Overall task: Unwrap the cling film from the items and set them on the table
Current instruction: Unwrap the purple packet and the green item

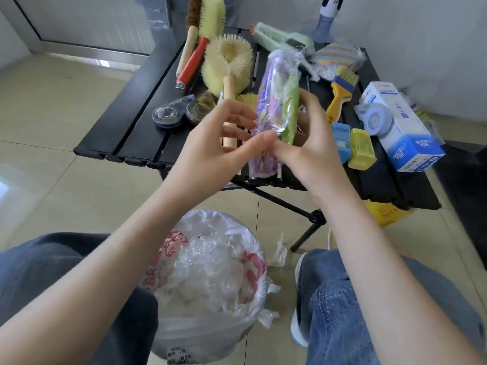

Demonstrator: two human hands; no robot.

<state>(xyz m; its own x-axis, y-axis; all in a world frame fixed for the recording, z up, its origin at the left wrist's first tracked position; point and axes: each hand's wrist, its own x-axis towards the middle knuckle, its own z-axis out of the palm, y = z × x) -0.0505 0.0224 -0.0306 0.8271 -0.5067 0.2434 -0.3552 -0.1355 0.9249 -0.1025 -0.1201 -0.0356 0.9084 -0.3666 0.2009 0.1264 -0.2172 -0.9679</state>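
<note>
Right hand (313, 143) grips the wrapped roll (276, 101); left hand's (226, 138) thumb pinches film, other fingers spread. Pull hard, and it could drop.

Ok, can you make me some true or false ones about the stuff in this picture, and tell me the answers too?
1. Both hands hold a purple and green bundle wrapped in film. True.
2. The bundle lies flat on the table. False: it is held up above it.
3. The bin bag between the knees has crumpled film in it. True.
4. The yellow brush is in the left hand. False: it lies on the table, to the right of the bundle.
5. The red handle lies on the floor. False: it lies on the table.
</note>
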